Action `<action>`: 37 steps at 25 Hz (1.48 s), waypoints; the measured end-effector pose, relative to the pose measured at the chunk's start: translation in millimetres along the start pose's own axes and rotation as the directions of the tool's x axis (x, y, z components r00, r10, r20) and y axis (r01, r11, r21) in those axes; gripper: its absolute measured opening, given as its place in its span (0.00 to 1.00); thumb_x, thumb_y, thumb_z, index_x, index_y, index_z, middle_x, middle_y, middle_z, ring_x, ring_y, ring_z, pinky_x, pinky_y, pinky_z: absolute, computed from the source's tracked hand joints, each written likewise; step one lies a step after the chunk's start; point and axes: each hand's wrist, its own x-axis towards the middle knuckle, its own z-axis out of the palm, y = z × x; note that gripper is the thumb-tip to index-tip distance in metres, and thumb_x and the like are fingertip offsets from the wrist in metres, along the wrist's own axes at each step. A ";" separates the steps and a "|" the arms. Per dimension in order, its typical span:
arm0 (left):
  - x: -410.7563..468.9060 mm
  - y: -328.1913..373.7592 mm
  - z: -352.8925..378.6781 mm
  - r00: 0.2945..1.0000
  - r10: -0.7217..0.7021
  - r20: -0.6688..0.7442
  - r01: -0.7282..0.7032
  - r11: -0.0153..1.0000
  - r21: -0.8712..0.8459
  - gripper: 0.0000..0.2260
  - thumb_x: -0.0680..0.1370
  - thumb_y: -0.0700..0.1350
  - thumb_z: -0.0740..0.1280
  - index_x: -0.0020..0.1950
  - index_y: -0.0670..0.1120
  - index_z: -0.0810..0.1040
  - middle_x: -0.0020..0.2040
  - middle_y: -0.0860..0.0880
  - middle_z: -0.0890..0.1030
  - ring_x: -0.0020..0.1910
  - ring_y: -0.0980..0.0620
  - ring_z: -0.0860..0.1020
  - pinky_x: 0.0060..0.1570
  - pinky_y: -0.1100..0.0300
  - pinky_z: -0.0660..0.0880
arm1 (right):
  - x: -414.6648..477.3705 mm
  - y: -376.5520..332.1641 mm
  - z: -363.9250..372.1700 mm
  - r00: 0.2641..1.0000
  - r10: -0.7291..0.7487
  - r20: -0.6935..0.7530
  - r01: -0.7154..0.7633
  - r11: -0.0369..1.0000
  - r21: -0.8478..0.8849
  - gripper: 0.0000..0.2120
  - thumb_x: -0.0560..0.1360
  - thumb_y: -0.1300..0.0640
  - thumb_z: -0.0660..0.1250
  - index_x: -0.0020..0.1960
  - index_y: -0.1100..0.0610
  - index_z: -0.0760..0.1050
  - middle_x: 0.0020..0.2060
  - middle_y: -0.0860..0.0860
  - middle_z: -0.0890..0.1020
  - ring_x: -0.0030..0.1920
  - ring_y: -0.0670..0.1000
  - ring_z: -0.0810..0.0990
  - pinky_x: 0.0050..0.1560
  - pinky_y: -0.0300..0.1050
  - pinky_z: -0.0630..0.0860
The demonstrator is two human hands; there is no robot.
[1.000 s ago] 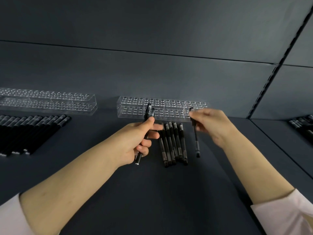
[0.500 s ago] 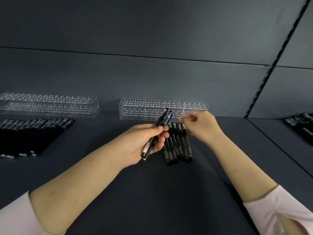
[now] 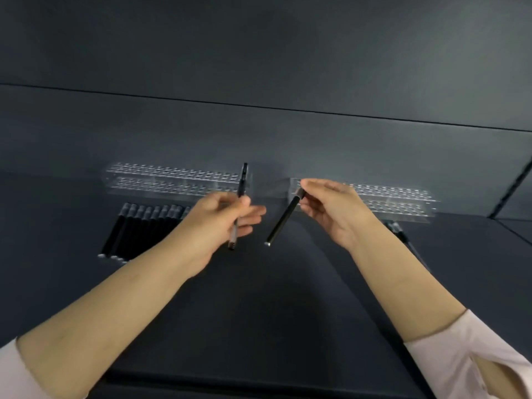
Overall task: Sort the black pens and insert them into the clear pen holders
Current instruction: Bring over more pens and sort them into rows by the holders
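My left hand (image 3: 218, 226) is shut on a black pen (image 3: 242, 180) held nearly upright, its top in front of the right end of the left clear pen holder (image 3: 172, 180). My right hand (image 3: 334, 211) pinches the top of a second black pen (image 3: 283, 218) that hangs slanting down to the left, above the dark shelf. The right clear pen holder (image 3: 397, 197) stands behind my right hand, partly hidden by it. A row of several black pens (image 3: 141, 228) lies in front of the left holder, partly covered by my left forearm.
The dark shelf surface (image 3: 273, 298) runs to a front edge near the bottom of the view. A dark back wall rises behind the holders. A couple of pens (image 3: 398, 228) lie just right of my right wrist. A slotted upright (image 3: 509, 191) marks the right side.
The view has swung left, so both holders now sit further right. My right hand has lifted a pen off the shelf. My left hand's pen has turned more upright, towards the left holder.
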 end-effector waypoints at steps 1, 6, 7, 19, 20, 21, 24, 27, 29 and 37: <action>0.5 3.1 -28.3 0.999 0.023 -0.034 -0.021 0.997 0.079 0.04 0.82 0.43 0.61 0.54 0.43 0.73 0.50 0.47 0.86 0.50 0.52 0.84 0.48 0.59 0.78 | 4.5 7.5 18.4 1.000 0.025 -0.005 -0.025 1.000 -0.018 0.03 0.77 0.63 0.67 0.44 0.59 0.77 0.34 0.52 0.79 0.31 0.46 0.76 0.33 0.34 0.78; 4.4 7.3 -148.6 0.975 0.087 -0.204 -0.010 0.937 0.350 0.07 0.80 0.48 0.65 0.55 0.47 0.76 0.51 0.53 0.84 0.55 0.54 0.79 0.59 0.54 0.73 | 18.1 42.3 87.7 0.999 0.033 -0.032 -0.041 0.954 -0.298 0.05 0.76 0.64 0.68 0.42 0.57 0.79 0.36 0.53 0.81 0.34 0.46 0.78 0.29 0.32 0.76; 6.4 5.2 -167.1 0.963 0.090 -0.255 0.012 0.928 0.372 0.07 0.79 0.49 0.66 0.54 0.48 0.77 0.52 0.52 0.83 0.56 0.53 0.78 0.61 0.53 0.71 | 20.5 49.0 97.9 0.999 0.012 -0.047 -0.028 0.935 -0.355 0.05 0.76 0.63 0.69 0.41 0.57 0.79 0.37 0.53 0.81 0.36 0.47 0.78 0.29 0.33 0.76; 30.8 -4.5 -217.1 0.977 -0.098 -0.192 0.150 0.948 0.282 0.05 0.78 0.46 0.68 0.48 0.45 0.78 0.47 0.43 0.80 0.54 0.44 0.79 0.64 0.46 0.73 | 24.1 81.8 141.6 0.952 -0.251 -0.172 0.045 0.676 -0.736 0.03 0.73 0.60 0.72 0.40 0.55 0.81 0.39 0.49 0.83 0.40 0.48 0.81 0.49 0.43 0.80; 31.8 -4.0 -217.1 0.975 -0.109 -0.192 0.158 0.951 0.265 0.05 0.78 0.46 0.68 0.48 0.45 0.78 0.48 0.44 0.80 0.55 0.44 0.79 0.64 0.46 0.73 | 23.3 81.7 142.6 0.949 -0.270 -0.162 0.051 0.640 -0.767 0.01 0.73 0.59 0.72 0.43 0.56 0.82 0.39 0.49 0.82 0.41 0.47 0.80 0.49 0.40 0.77; 32.4 -4.7 -217.5 0.974 -0.119 -0.191 0.167 0.952 0.256 0.05 0.78 0.46 0.68 0.49 0.45 0.78 0.49 0.44 0.80 0.56 0.44 0.79 0.65 0.46 0.72 | 22.2 81.7 143.7 0.946 -0.289 -0.150 0.056 0.599 -0.799 0.02 0.73 0.59 0.72 0.45 0.56 0.82 0.39 0.48 0.81 0.42 0.46 0.79 0.48 0.37 0.73; 30.4 -7.3 -216.6 0.973 -0.117 -0.199 0.171 0.946 0.276 0.06 0.78 0.48 0.69 0.51 0.47 0.79 0.51 0.48 0.79 0.56 0.47 0.77 0.66 0.49 0.70 | 19.5 81.8 143.5 0.938 -0.315 -0.146 0.054 0.547 -0.835 0.03 0.75 0.60 0.70 0.47 0.57 0.82 0.40 0.47 0.80 0.42 0.45 0.77 0.46 0.33 0.68; 26.1 -6.0 -214.9 0.976 -0.095 -0.198 0.149 0.949 0.278 0.05 0.77 0.48 0.69 0.49 0.48 0.80 0.46 0.50 0.79 0.50 0.50 0.76 0.59 0.52 0.73 | 18.9 80.9 142.7 0.939 -0.303 -0.164 0.038 0.565 -0.824 0.03 0.75 0.60 0.70 0.47 0.57 0.82 0.41 0.48 0.80 0.42 0.44 0.77 0.45 0.34 0.68; 22.6 -4.0 -211.4 0.979 -0.091 -0.180 0.132 0.963 0.234 0.06 0.77 0.47 0.69 0.51 0.47 0.81 0.45 0.49 0.80 0.45 0.51 0.78 0.51 0.55 0.76 | 18.4 80.1 142.8 0.946 -0.290 -0.148 0.049 0.575 -0.817 0.03 0.75 0.58 0.70 0.46 0.57 0.82 0.40 0.47 0.81 0.42 0.44 0.77 0.45 0.34 0.68; 3.4 6.1 -176.4 0.999 -0.020 -0.028 0.026 0.974 0.224 0.06 0.76 0.47 0.71 0.50 0.48 0.85 0.43 0.50 0.82 0.41 0.53 0.78 0.45 0.59 0.78 | -1.0 55.4 139.5 0.979 -0.202 0.019 0.175 0.796 -0.579 0.06 0.76 0.51 0.68 0.47 0.52 0.82 0.45 0.47 0.84 0.48 0.45 0.80 0.52 0.39 0.75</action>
